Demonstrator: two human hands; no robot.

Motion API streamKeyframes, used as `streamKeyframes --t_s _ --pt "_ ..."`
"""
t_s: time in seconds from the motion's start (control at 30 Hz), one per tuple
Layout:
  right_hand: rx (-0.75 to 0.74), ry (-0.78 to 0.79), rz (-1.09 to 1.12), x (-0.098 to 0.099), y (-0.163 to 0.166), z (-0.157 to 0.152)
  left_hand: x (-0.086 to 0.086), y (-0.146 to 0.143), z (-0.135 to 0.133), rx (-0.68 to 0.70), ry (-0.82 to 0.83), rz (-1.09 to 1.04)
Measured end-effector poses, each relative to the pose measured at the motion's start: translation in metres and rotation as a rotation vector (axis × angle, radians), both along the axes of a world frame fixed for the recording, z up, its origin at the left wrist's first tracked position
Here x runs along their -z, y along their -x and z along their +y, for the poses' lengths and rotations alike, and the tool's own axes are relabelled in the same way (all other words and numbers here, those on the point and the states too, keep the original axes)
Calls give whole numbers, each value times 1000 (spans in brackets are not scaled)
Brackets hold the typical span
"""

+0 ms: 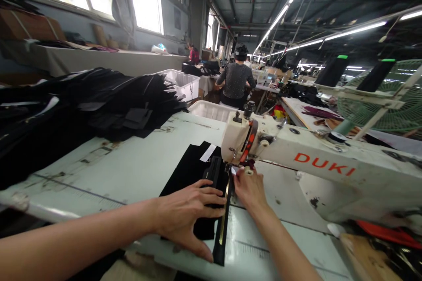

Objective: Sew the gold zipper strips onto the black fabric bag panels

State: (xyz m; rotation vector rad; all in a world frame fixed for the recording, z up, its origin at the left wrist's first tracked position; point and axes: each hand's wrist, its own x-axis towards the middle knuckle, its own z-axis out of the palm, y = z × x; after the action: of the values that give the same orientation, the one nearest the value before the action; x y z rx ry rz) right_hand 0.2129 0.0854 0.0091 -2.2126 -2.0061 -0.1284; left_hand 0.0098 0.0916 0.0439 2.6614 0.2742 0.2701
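Note:
A black fabric piece [180, 175] lies on the sewing table, partly under the head of a white sewing machine [237, 140]. Along its right edge runs a black zipper [221, 232] with gold-coloured teeth. A white strip [208, 153] sits near the far end of the fabric. My left hand [194, 206] rests flat with fingers spread across the fabric, fingertips at the zipper. Close to the needle, on the right of the zipper, my right hand [249, 186] has its fingers curled together. A small white bit [234, 170] shows at its fingertips; what they grip is partly hidden.
A large heap of black fabric pieces [99, 101] covers the table's left side. Behind the table are white plastic bins [211, 109]. Further off, a person [235, 79] sits facing away. Thread cones [332, 71] and a green fan [359, 101] stand at the right.

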Motion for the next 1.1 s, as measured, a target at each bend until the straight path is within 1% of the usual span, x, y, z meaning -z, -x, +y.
streamKeyframes --t_s 0.13,0.4,0.5,0.6,0.7,0.8,0.93,1.0,1.1 --pt "1 -7 8 -2 0 -1 4 -1 1 18 -30 21" --pt "-20 -40 40 -3 0 -5 1 -3 0 35 -88 16" --pt "-27 -76 63 -1 0 5 2 -4 -2 34 -107 20" --pt "-46 -107 86 3 -9 21 3 -4 -2 18 -112 24" --pt "-71 -125 108 5 -24 20 4 -2 -3 8 -99 15" --pt "-179 -173 122 4 -33 -3 4 1 -5 -6 -81 -8" --pt "-483 -203 119 8 -30 -35 4 6 -7 -47 -62 -37" --pt "-583 -240 123 15 -27 -40 5 7 -7 -61 -38 -51" --pt "-642 -358 109 28 -27 -35 6 8 -4 -63 2 -73"
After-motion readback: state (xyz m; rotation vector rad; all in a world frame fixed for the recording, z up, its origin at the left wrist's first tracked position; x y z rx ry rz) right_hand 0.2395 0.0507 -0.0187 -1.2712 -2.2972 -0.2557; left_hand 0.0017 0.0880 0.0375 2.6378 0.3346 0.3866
